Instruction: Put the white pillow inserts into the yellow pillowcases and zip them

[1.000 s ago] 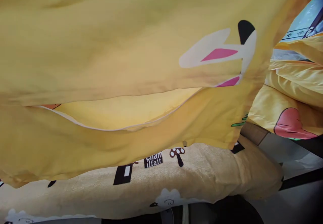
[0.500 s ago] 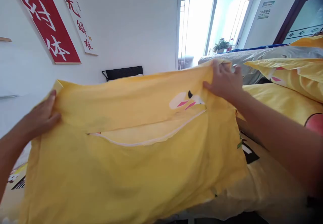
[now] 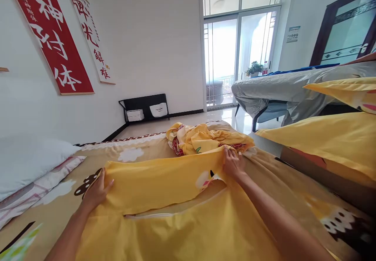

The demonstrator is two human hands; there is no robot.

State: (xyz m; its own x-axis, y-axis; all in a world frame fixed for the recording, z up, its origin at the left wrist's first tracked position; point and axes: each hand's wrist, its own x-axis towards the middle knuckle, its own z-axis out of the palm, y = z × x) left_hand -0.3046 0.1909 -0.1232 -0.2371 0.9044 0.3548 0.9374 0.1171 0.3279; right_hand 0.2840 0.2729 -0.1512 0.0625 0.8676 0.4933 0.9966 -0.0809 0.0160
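A yellow pillowcase point(image 3: 164, 237) with a long slit opening across it is stretched over the patterned bed sheet in front of me. Its far left corner is gripped by my left hand point(image 3: 98, 188), thumb on top. My right hand point(image 3: 233, 163) pinches the far right corner, close to a printed white and pink figure. The slit between my hands gapes, edged by a pale strip. Just beyond the far edge lies a crumpled heap of yellow fabric point(image 3: 205, 137) with red patterned parts. The near end of the pillowcase runs out of view.
A white pillow point(image 3: 35, 163) lies at the left on the bed sheet point(image 3: 293, 198). Stacked yellow cushions point(image 3: 329, 139) rise at the right. Behind them stands a table under a grey cover point(image 3: 264, 86). A low black rack point(image 3: 147, 106) is against the far wall.
Both hands have lowered the pillowcase from a raised position toward the bed, still holding its corners. The view has tilted up, and the crumpled yellow heap now shows.
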